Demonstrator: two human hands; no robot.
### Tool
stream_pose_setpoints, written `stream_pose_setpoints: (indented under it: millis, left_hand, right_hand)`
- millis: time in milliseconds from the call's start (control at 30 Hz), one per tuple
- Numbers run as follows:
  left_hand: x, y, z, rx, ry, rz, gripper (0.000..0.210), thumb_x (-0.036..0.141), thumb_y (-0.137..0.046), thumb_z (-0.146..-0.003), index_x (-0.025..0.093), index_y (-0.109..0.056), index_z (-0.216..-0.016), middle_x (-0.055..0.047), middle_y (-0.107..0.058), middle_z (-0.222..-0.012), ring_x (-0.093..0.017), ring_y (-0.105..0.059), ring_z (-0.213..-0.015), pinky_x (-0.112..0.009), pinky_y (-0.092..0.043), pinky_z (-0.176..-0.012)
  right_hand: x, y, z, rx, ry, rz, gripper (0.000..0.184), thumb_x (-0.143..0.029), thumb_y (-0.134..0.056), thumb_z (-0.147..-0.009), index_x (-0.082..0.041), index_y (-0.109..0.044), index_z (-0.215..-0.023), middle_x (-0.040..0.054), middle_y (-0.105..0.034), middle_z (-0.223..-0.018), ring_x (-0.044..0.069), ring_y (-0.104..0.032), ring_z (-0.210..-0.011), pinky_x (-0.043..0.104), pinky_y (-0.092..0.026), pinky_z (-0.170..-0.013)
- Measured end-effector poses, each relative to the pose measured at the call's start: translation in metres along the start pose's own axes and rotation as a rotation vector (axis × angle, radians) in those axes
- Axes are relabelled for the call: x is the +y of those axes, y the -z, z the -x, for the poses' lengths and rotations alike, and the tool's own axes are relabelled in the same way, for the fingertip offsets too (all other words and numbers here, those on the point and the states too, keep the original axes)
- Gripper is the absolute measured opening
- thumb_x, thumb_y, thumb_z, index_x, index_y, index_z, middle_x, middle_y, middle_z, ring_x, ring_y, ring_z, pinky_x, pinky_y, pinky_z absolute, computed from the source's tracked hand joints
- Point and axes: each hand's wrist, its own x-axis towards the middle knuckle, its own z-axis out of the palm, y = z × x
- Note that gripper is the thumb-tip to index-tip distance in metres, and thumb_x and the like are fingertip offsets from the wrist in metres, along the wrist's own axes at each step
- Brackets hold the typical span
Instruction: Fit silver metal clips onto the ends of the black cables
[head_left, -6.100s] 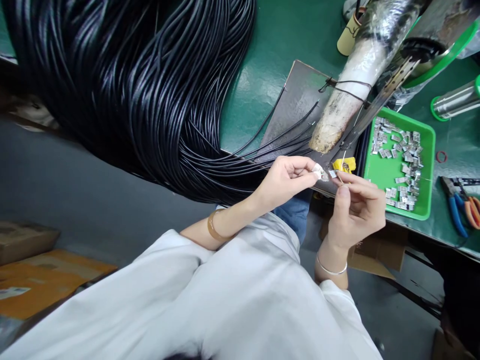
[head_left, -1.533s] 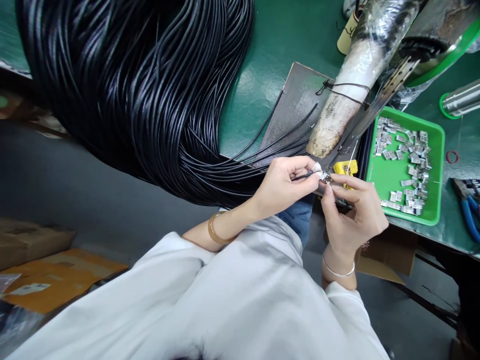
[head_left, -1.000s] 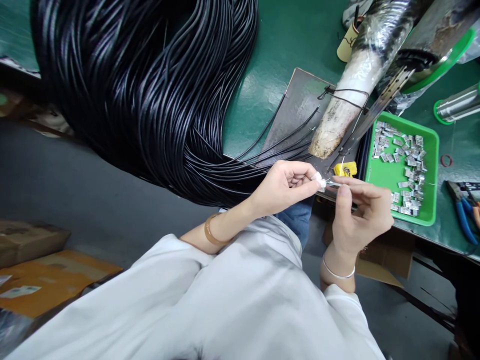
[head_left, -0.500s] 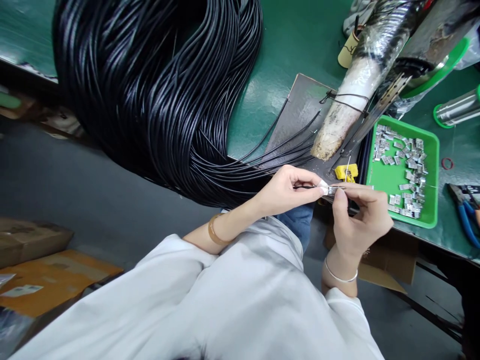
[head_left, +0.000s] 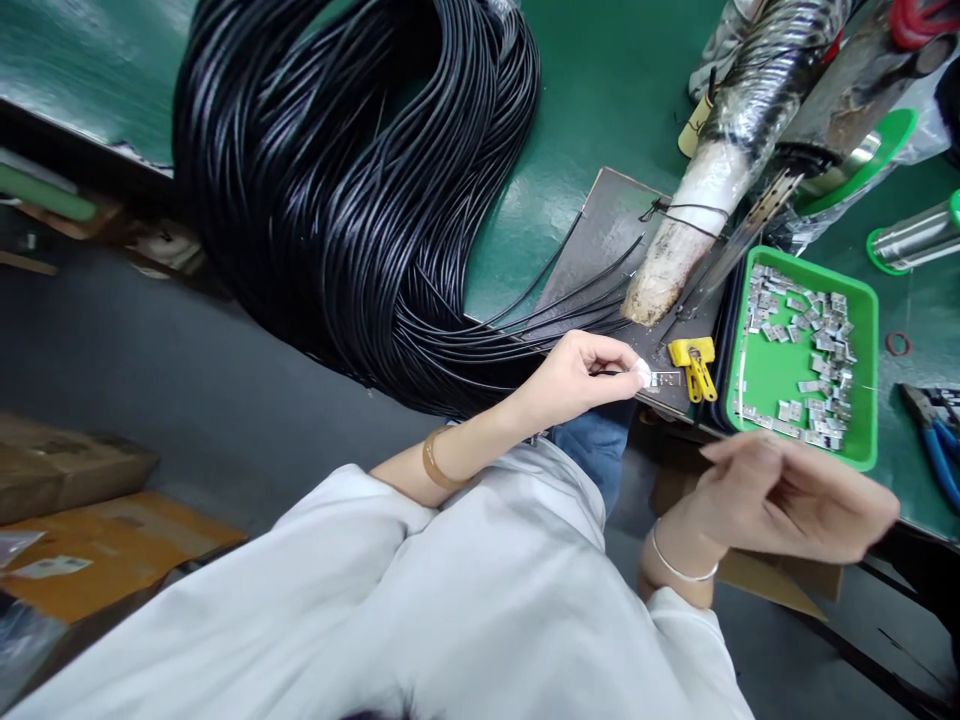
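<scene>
My left hand pinches the end of a thin black cable with a small metal clip on its tip, just over the table's front edge. A white cover sits on that fingertip. My right hand is blurred, fingers extended, below the green tray; nothing shows in it. A big bundle of black cables lies on the green table, its loose ends fanned over a dark board.
The tray holds several small metal clips. A yellow clamp lies on the dark board. A wrapped machine arm slants above. Blue-handled pliers lie at the right. Cardboard boxes sit on the floor at the left.
My right hand has let go of the clip and swung down and right, away from my left hand. The left hand still holds the cable end with the clip.
</scene>
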Motion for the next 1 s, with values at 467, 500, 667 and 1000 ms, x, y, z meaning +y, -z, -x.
stream_pose_setpoints:
  millis: [467, 500, 667, 1000]
  left_hand:
    - [-0.004, 0.002, -0.002, 0.076, -0.059, -0.089, 0.016, 0.025, -0.07, -0.077, 0.01, -0.071, -0.072, 0.0, -0.059, -0.064, -0.006, -0.048, -0.06, -0.019, -0.038, -0.058]
    - [-0.003, 0.001, -0.002, 0.086, -0.069, -0.116, 0.016, 0.025, -0.069, -0.077, 0.01, -0.071, -0.072, 0.0, -0.059, -0.064, -0.006, -0.049, -0.061, -0.019, -0.039, -0.059]
    - [-0.003, -0.001, -0.005, 0.142, -0.111, -0.192, 0.015, 0.023, -0.067, -0.078, 0.01, -0.069, -0.071, 0.0, -0.058, -0.062, -0.006, -0.049, -0.059, -0.019, -0.04, -0.058]
    - [0.002, -0.002, -0.007, 0.154, -0.152, -0.201, 0.014, 0.023, -0.066, -0.08, 0.011, -0.07, -0.073, 0.0, -0.059, -0.064, -0.006, -0.047, -0.058, -0.018, -0.038, -0.055]
  right_hand:
    - [0.009, -0.016, 0.006, -0.315, -0.002, 0.118, 0.014, -0.012, -0.07, -0.083, -0.02, -0.062, -0.091, 0.0024, -0.076, -0.101, 0.018, -0.075, -0.096, 0.034, -0.064, -0.083]
    - [0.01, -0.017, 0.005, -0.324, -0.005, 0.109, 0.014, -0.011, -0.07, -0.083, -0.02, -0.062, -0.091, 0.0034, -0.076, -0.104, 0.018, -0.075, -0.096, 0.034, -0.064, -0.082]
    - [0.013, -0.024, 0.006, -0.322, -0.047, 0.067, 0.018, -0.008, -0.071, -0.08, -0.02, -0.063, -0.091, 0.005, -0.075, -0.108, 0.019, -0.075, -0.097, 0.036, -0.065, -0.082]
    - [0.003, -0.025, -0.006, -0.334, 0.009, 0.094, 0.017, -0.007, -0.072, -0.08, -0.018, -0.067, -0.09, 0.0061, -0.075, -0.11, 0.018, -0.075, -0.095, 0.035, -0.066, -0.083]
